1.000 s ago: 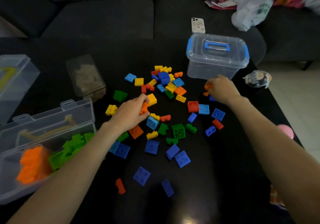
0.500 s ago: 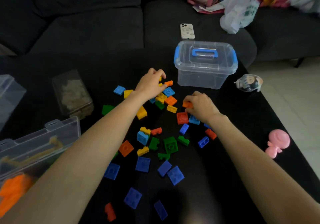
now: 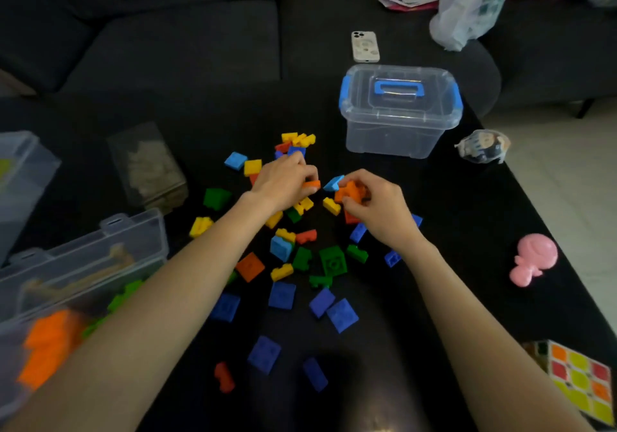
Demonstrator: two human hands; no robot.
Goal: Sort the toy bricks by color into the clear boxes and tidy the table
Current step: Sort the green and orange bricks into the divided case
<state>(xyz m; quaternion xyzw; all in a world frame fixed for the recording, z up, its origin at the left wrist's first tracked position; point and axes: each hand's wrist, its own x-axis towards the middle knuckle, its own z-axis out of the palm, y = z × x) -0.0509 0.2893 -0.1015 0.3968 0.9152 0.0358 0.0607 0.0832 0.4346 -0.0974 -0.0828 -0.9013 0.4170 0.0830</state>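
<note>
1. My left hand [image 3: 283, 181] is over the far side of the scattered toy bricks [image 3: 293, 258] on the black table [image 3: 450, 298], its fingers pinching a flat orange brick [image 3: 312, 184].
2. My right hand [image 3: 377, 208] is just beside it, fingers curled round a small cluster of orange bricks [image 3: 349, 191]; a light blue brick [image 3: 334, 182] lies against them, between my two hands.
3. The remaining bricks, blue, green, yellow, red and orange, lie loose on the table, most of them under and between my forearms.
4. An open clear box [image 3: 83, 264] at my near left holds orange and green bricks.
5. A lidded clear box [image 3: 399, 111] with blue latches and a blue handle stands at the far right, beyond my right hand.
6. A pink toy [image 3: 534, 259] and a puzzle cube [image 3: 577, 378] lie on the table's right side.
</note>
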